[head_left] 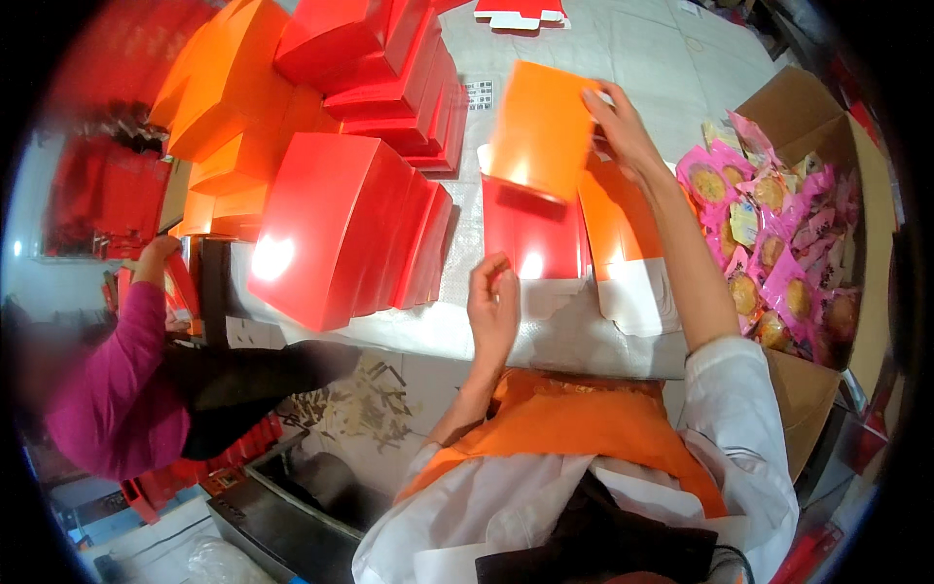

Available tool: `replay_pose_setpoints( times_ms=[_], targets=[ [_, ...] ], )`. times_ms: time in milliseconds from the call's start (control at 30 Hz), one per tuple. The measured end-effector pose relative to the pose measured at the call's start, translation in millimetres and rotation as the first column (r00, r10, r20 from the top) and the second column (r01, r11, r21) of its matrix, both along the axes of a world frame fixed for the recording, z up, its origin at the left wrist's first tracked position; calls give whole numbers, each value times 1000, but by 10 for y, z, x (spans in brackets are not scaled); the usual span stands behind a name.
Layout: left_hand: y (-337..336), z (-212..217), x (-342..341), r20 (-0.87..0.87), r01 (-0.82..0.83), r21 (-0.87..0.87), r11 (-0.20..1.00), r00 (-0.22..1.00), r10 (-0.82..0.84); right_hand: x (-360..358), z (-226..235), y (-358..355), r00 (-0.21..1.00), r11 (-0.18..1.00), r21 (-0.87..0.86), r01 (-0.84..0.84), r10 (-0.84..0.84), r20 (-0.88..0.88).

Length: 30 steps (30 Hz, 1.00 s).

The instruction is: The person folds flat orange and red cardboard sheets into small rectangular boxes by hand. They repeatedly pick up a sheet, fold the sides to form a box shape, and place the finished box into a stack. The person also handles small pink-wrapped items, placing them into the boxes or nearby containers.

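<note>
My right hand [621, 125] grips the right edge of an orange box [540, 127], raised and tilted over the table and slightly blurred. The thumb and fingers meet at its upper right corner. Below it lies a flat red box piece [535, 234] with a white edge. Beside that, under my right forearm, is a stack of flat orange box pieces [623, 229] with white flaps. My left hand [494, 302] is held near the red piece's lower left corner, fingers curled in, with nothing visible in them.
Red boxes [326, 229] and orange boxes [229, 88] are piled on the left of the covered table [652, 58]. At right stands an open carton [871, 263] full of pink-wrapped round pastries [798, 297]. Another person in a purple sleeve [122, 370] handles red pieces at far left.
</note>
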State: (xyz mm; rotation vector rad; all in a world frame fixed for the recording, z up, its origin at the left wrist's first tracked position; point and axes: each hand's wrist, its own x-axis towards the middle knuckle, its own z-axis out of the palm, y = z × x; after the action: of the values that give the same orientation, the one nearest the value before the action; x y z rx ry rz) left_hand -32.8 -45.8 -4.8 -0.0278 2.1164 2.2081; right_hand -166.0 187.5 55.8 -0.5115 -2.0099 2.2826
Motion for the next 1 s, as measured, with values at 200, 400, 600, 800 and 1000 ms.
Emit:
replay_pose_setpoints(
  times_ms=[200, 400, 600, 800, 1000],
  targets=[
    [-190, -289, -260, -358, -191, -762, 619, 920, -156, 220, -313, -255, 975, 864, 455, -215, 213, 56],
    [32, -107, -286, -310, -111, -812, 572, 914, -263, 1351, -624, -482, 870, 259, 951, -167, 493, 18],
    [539, -197, -208, -263, 199, -592, 781, 869, -420, 1670, -591, 35, 997, 5, 1000, -28, 76, 27],
    [1151, -192, -98, -210, 278, -527, 803, 873, -440, 1774, -769, 40, 1000, 19, 1000, -15, -11, 15],
    [1280, -88, 26, -132, 354, -382, 854, 894, -429, 1813, -797, 84, 999, -3, 999, 36, 30, -35]
  ],
)
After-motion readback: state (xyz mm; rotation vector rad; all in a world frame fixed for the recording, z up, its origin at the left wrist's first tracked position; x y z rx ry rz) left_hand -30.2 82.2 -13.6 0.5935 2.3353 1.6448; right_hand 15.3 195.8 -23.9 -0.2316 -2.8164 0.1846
